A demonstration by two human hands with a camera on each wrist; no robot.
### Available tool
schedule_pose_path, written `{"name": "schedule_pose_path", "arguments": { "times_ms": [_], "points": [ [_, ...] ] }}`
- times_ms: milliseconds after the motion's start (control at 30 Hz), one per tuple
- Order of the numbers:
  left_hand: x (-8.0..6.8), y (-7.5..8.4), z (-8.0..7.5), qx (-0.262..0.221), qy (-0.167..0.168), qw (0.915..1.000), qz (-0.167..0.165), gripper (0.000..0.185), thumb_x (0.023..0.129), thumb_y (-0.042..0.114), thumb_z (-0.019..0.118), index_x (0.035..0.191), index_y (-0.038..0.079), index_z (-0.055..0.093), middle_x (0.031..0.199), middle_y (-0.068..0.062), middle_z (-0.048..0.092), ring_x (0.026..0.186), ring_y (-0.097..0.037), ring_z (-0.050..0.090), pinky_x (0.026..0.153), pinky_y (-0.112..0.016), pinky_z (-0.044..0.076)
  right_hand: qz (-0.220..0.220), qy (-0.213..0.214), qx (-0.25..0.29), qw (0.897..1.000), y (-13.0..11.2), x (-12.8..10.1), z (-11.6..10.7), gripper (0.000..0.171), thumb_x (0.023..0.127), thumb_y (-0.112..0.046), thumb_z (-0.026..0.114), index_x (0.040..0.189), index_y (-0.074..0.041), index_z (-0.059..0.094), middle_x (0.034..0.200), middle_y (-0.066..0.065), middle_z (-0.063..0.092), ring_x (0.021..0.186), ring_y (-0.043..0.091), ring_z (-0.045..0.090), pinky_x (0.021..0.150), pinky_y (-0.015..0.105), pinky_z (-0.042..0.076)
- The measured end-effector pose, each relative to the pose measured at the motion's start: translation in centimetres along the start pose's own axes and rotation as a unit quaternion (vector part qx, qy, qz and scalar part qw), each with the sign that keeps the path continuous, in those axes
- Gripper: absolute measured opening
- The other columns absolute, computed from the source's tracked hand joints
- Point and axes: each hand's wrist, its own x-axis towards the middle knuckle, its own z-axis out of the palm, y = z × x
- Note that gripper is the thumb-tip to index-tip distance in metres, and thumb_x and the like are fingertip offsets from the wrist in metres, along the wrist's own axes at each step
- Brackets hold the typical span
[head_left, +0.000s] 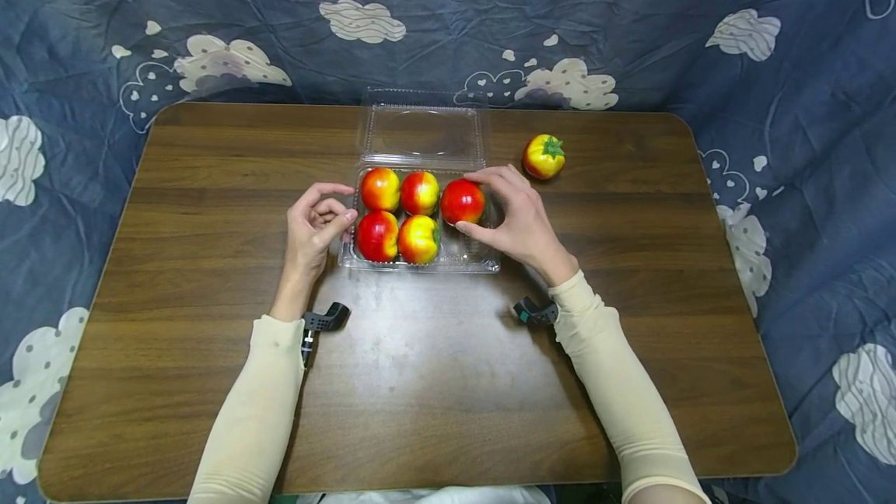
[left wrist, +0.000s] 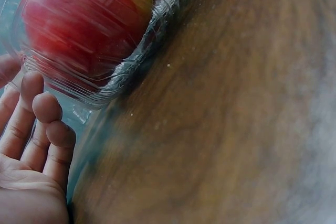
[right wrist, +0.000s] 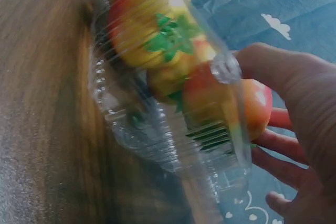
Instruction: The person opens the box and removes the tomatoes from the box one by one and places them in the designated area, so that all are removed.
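1. Wood-grain table [head_left: 175, 271], set on a blue cloud-print cloth [head_left: 805, 201], carries everything; the head view shows both cream-sleeved arms reaching across it.
2. Clear plastic clamshell tray [head_left: 462, 259] sits mid-table, its lid [head_left: 420, 134] folded flat behind it. One tray, one lid.
3. Right hand [head_left: 521, 224] curls round the red tomato [head_left: 462, 201] at the tray's right end, thumb at its near side and fingers over its far side; the right wrist view shows the fruit pressed between fingers [right wrist: 281, 150] and the tray wall.
4. Left hand [head_left: 315, 225] rests at the tray's left edge with fingers loosely bent, holding nothing; in the left wrist view its fingertips [left wrist: 47, 108] lie just beside the plastic wall, and contact cannot be told.
5. Six tomatoes in all: five inside the tray, counting the gripped one, and one yellow-red tomato [head_left: 543, 156] loose on the wood, just beyond the right hand.
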Motion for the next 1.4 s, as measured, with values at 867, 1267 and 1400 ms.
{"name": "schedule_pose_path", "arguments": {
  "times_ms": [867, 1267, 1400],
  "points": [
    [0.1, -0.2, -0.1, 0.014, -0.003, 0.9998, 0.011, 0.030, 0.089, -0.013, 0.069, 0.117, -0.017, 0.061, 0.070, -0.007, 0.069, 0.047, -0.019, 0.055, 0.048, -0.021, 0.054, 0.051, 0.103, 0.136, 0.984, -2.6, 0.0, -2.0, 0.060, 0.080, -0.008, 0.089, 0.136, -0.004, 0.067, 0.135, 0.014, 0.063, 0.122, 0.021, 0.062, 0.103, 0.057, 0.057],
    [0.1, 0.0, 0.0, 0.006, 0.002, 1.0000, 0.004, 0.032, 0.088, -0.014, 0.070, 0.118, -0.019, 0.060, 0.070, -0.013, 0.067, 0.047, -0.018, 0.057, 0.047, -0.022, 0.055, 0.059, 0.177, 0.114, 0.976, -3.4, 0.2, -2.8, 0.067, 0.078, -0.009, 0.088, 0.137, 0.003, 0.060, 0.134, 0.021, 0.059, 0.122, 0.027, 0.060, 0.102, 0.046, 0.060],
    [0.1, -0.1, 0.0, 0.006, 0.004, 1.0000, 0.002, 0.031, 0.089, -0.013, 0.070, 0.118, -0.018, 0.061, 0.071, -0.011, 0.068, 0.047, -0.018, 0.056, 0.048, -0.022, 0.055, 0.054, 0.196, 0.117, 0.972, -3.2, 0.2, -3.0, 0.069, 0.077, -0.007, 0.088, 0.134, 0.007, 0.053, 0.134, 0.021, 0.061, 0.122, 0.026, 0.061, 0.103, 0.041, 0.060]
  ]
}}
